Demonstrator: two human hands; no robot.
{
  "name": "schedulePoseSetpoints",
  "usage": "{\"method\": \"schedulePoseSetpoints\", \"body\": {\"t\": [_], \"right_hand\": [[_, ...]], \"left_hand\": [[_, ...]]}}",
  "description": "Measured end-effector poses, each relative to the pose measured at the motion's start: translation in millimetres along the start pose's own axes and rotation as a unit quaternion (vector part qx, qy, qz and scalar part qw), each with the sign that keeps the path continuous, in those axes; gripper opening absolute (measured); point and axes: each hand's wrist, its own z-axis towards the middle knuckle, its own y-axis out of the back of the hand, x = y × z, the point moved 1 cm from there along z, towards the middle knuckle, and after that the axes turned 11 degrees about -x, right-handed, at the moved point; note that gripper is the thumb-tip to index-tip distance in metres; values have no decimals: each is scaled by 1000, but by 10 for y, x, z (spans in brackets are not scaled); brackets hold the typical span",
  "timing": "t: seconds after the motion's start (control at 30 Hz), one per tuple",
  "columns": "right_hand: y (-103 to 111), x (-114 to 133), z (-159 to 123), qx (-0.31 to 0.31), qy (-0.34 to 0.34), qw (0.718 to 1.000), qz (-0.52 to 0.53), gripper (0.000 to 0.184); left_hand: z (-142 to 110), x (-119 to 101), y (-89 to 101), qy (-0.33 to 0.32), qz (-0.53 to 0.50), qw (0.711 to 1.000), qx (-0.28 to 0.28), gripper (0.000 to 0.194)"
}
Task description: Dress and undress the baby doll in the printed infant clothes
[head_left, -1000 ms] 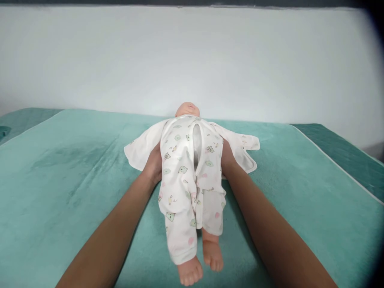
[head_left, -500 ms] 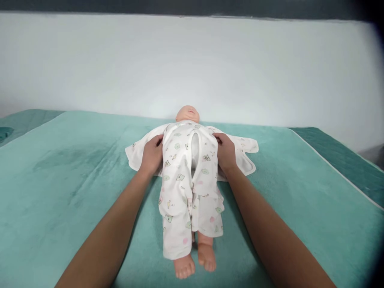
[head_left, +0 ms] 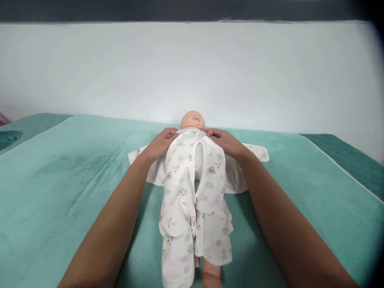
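A baby doll (head_left: 192, 119) lies on its back, head toward the wall. Patterned white baby trousers (head_left: 181, 192) with an open crotch slit cover its legs and reach up near its chest. Beneath the doll, a white baby jacket (head_left: 237, 176) is spread out with its sleeves to both sides. My left hand (head_left: 163, 143) pinches the upper left edge of the trousers, its fingertips partly hidden. On the other side, my right hand (head_left: 225, 142) has its bent fingers closed at the upper right edge, close under the doll's chin.
A green blanket (head_left: 90, 172) with pale seams covers the surface. Behind the doll's head rises a white wall (head_left: 192, 68). Darker green fabric (head_left: 345, 160) lies along the right side.
Both hands have moved up from the sides of the trousers to their top edge near the chest. The view has shifted, so the doll's feet are mostly out of frame.
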Motion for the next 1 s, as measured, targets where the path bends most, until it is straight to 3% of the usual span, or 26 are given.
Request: {"method": "schedulePoseSetpoints", "body": {"t": [0.1,0.2,0.27,0.4,0.53,0.63,0.73,0.87,0.93,1.0], "right_hand": [[-1,1,32,28,25,999,9,23],[-57,-47,89,-16,44,999,-13,24],[-112,-92,137,-74,47,995,-45,24],[-220,-168,225,-189,35,973,-128,21],[-277,-210,205,-225,24,966,-126,14],[-280,-207,84,-204,41,975,-73,11],[-262,-181,-93,-194,53,978,-52,19],[-232,-142,-358,-245,77,964,-71,21],[-216,-139,-494,-279,55,954,-101,19],[-203,-154,-613,-272,-9,953,-131,15]], "left_hand": [[29,-14,-5,27,-12,999,25,26],[69,20,-35,27,-41,999,21,27],[114,62,-77,13,-40,999,-16,26],[222,165,-175,-3,46,988,-149,24],[237,240,-244,-17,30,988,-150,16],[152,267,-252,-42,-14,992,-122,15],[17,290,-225,-111,39,986,-122,27],[-230,352,-164,-213,119,958,-154,30],[-375,385,-137,-220,157,948,-169,30],[-514,397,-120,-210,191,942,-177,28]]}}
